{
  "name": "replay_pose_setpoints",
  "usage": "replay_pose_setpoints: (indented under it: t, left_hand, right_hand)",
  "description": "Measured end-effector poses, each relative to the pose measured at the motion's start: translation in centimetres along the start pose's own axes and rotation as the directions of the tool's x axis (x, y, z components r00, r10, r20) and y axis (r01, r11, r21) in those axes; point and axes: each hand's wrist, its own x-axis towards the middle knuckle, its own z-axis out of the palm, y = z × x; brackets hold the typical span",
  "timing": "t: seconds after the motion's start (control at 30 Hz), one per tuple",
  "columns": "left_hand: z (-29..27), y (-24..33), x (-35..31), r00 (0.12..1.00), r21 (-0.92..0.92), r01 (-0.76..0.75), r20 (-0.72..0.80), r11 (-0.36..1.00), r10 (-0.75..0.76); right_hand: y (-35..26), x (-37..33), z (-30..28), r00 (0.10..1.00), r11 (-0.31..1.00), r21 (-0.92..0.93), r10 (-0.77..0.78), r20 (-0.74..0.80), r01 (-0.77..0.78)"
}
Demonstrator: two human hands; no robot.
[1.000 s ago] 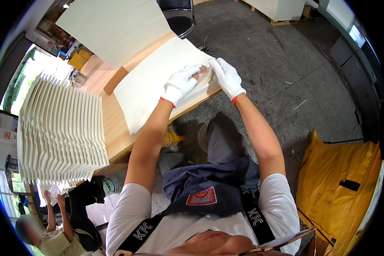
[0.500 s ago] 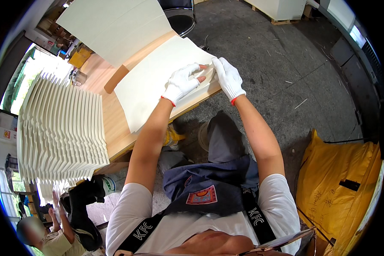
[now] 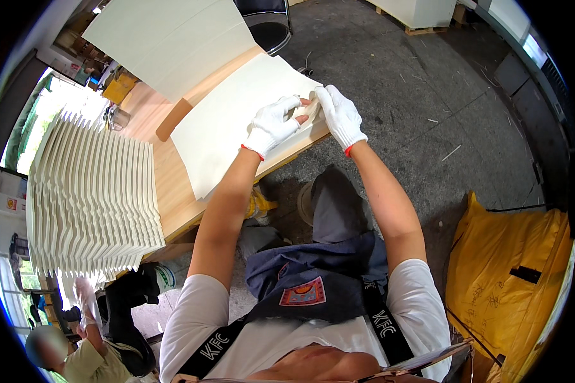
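Observation:
A large cream card sheet [image 3: 227, 112] lies on the wooden table in front of me, its right end bent up between my hands. White gloves with red cuffs cover both hands; the left thumb and forefinger tips are bare. My left hand [image 3: 275, 126] rests over the sheet, thumb and forefinger closed on the raised, creased part. At the sheet's right end, past the table edge, my right hand [image 3: 341, 116] is closed round the outer side of that bent part. Its fingertips are partly hidden. A doubled edge at the sheet's near corner suggests more than one layer.
Left on the table [image 3: 172, 179] stands a fanned stack of folded cream card [image 3: 96, 198]. A big upright cream board [image 3: 172, 41] and a brown strip [image 3: 173, 119] lie beyond. A black chair [image 3: 268, 35] stands behind, a yellow bag [image 3: 511, 268] at right, another person [image 3: 89, 357] lower left.
My hands have barely moved; the bent end of the sheet is turned slightly more between them. At lower left the other person's hands have shifted.

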Motion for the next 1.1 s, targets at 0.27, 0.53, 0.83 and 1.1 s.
replay_pose_setpoints:
  t: [0.27,0.53,0.83,1.1]
  left_hand:
    - [0.0,0.3,-0.1,0.998,-0.015,0.032,-0.047,0.999,-0.032]
    - [0.2,0.1,-0.1,0.997,0.101,-0.068,-0.016,0.993,0.070]
    - [0.0,0.6,-0.3,0.998,0.077,-0.058,-0.024,0.995,0.060]
    - [0.0,0.3,-0.1,0.996,0.164,-0.084,0.000,0.983,0.085]
  right_hand:
    - [-0.1,0.0,-0.1,0.999,0.999,-0.027,0.030,0.014,-0.030]
    - [0.2,-0.2,0.1,1.000,1.000,0.016,-0.015,-0.008,0.015]
    - [-0.2,-0.4,-0.1,1.000,0.999,0.043,-0.022,-0.022,0.023]
    - [0.3,-0.3,0.4,0.999,1.000,0.028,0.002,-0.045,-0.001]
